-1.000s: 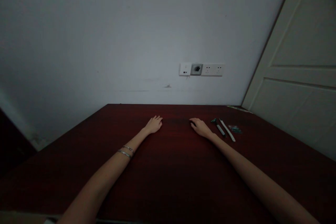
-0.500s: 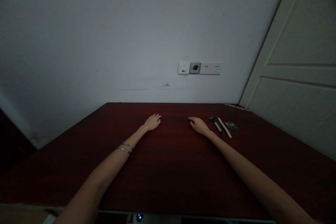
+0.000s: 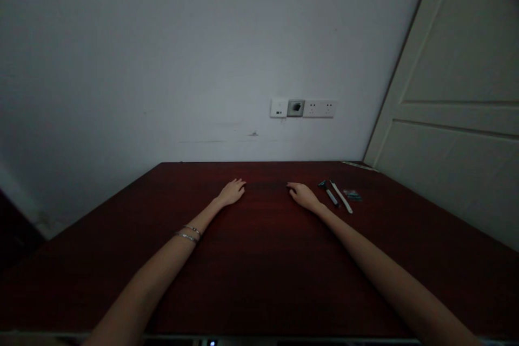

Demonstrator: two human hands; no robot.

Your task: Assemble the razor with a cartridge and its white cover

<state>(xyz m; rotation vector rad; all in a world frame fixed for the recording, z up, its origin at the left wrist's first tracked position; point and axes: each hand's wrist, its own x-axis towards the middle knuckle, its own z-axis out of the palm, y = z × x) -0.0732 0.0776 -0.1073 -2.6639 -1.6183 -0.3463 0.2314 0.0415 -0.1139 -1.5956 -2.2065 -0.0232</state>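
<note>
My left hand (image 3: 232,192) lies flat and open on the dark red table (image 3: 259,259), palm down, holding nothing; two thin bracelets circle that forearm. My right hand (image 3: 300,194) also rests flat and open on the table, a hand's width to the right of the left one. Just right of my right hand lie a razor with a dark handle and green head (image 3: 327,193), a white stick-like item (image 3: 341,196) and a small teal packet (image 3: 352,194). Neither hand touches them.
A white wall stands behind the table with a row of sockets (image 3: 303,108). A pale panelled door (image 3: 454,119) is at the right, close to the table's far right corner. A thin pale strip (image 3: 357,164) lies at the table's back edge.
Both hands stay flat on the table. Only the view has shifted a little, so everything sits slightly further left in the picture.
</note>
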